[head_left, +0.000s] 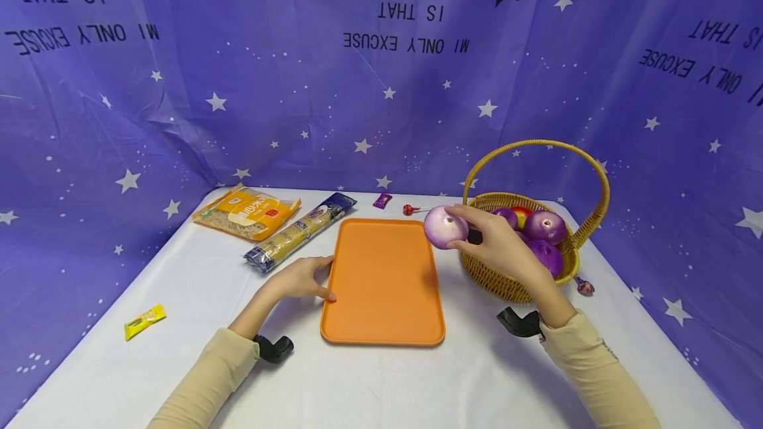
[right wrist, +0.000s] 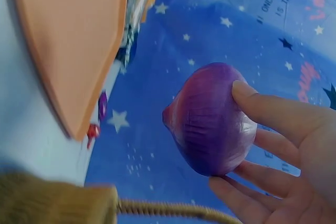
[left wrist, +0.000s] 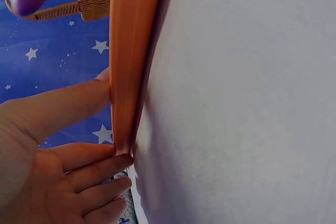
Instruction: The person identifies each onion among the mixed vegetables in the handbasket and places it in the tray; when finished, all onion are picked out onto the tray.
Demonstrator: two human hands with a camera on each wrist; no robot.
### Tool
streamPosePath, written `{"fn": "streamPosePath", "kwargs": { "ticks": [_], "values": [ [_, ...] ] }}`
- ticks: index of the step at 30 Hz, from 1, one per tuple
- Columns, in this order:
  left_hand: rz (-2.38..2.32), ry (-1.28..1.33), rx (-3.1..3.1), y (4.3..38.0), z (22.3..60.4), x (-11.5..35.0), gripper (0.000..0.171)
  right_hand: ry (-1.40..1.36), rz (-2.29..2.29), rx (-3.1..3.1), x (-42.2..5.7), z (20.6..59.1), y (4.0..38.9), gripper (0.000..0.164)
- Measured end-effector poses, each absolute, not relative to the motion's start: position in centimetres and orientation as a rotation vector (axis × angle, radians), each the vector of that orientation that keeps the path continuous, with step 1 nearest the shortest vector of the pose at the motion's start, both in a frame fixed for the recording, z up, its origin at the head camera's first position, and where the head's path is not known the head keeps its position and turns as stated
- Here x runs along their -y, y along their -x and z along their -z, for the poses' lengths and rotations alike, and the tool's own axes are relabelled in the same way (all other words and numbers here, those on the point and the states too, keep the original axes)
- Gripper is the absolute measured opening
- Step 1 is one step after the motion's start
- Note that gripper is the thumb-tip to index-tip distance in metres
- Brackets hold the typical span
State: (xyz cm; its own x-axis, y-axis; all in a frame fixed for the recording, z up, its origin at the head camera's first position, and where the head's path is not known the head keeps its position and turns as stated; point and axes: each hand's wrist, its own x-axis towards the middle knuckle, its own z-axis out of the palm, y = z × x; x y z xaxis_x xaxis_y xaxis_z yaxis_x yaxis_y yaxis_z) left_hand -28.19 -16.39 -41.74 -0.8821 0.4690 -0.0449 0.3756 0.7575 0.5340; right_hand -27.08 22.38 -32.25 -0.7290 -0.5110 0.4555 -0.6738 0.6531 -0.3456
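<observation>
My right hand (head_left: 497,243) holds a purple onion (head_left: 442,228) between thumb and fingers, raised over the tray's right edge. In the right wrist view the onion (right wrist: 212,121) shows smooth purple skin and a pointed tip. At the tray's left side, my left hand (head_left: 304,278) grips the rim of the orange tray (head_left: 384,283). The left wrist view has the thumb over the rim and the fingertips against the outer side of the tray (left wrist: 128,56). To the right stands a wicker basket (head_left: 507,290) with several purple onions (head_left: 546,228) and a red-yellow fruit (head_left: 521,216) inside.
Left of the tray lie a long pack of noodles (head_left: 301,230) and an orange-and-clear food bag (head_left: 247,212). A yellow packet (head_left: 145,322) is at far left. Behind the tray are a purple candy (head_left: 383,200) and a red lollipop (head_left: 410,210); another lollipop (head_left: 585,286) lies beside the basket.
</observation>
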Motion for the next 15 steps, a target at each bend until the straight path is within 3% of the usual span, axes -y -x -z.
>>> {"fn": "streamPosePath", "kwargs": {
  "ticks": [15],
  "values": [
    [-0.795, -0.662, -2.771, 28.2, 41.9, 16.4, 0.091, -1.105, -0.855, 2.596, -15.5, 35.9, 32.5, 0.057]
  ]
}}
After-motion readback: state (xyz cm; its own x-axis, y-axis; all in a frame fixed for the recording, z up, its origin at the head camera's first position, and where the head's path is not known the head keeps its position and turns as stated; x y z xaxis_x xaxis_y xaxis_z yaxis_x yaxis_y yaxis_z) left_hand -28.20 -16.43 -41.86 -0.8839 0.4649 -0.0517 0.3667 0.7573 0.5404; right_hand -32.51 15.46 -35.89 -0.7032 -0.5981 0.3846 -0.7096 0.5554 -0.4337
